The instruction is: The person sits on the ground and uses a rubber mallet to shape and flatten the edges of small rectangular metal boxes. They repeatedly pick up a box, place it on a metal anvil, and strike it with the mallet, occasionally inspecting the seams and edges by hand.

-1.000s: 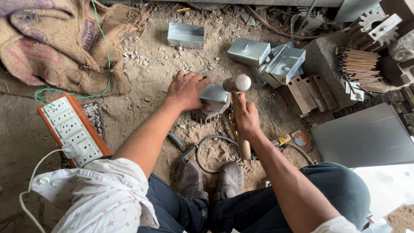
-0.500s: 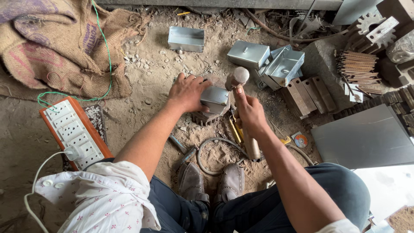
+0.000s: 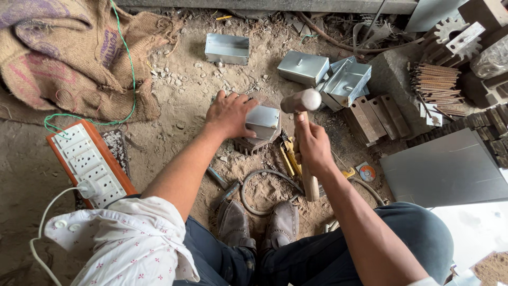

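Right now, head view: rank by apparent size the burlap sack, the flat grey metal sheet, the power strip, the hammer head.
1. burlap sack, largest.
2. flat grey metal sheet.
3. power strip.
4. hammer head, smallest, raised in the right hand, so nearer the camera.
The sack runs off frame, so its full size is unsure.

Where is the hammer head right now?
In the head view, centre: the hammer head is raised beside the metal box, right hand gripping its handle.

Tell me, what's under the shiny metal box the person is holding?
The metal box sits on a dark ridged block on the dirt. The left hand steadies the box, hiding its left side. The right hand holds a hammer beside it.
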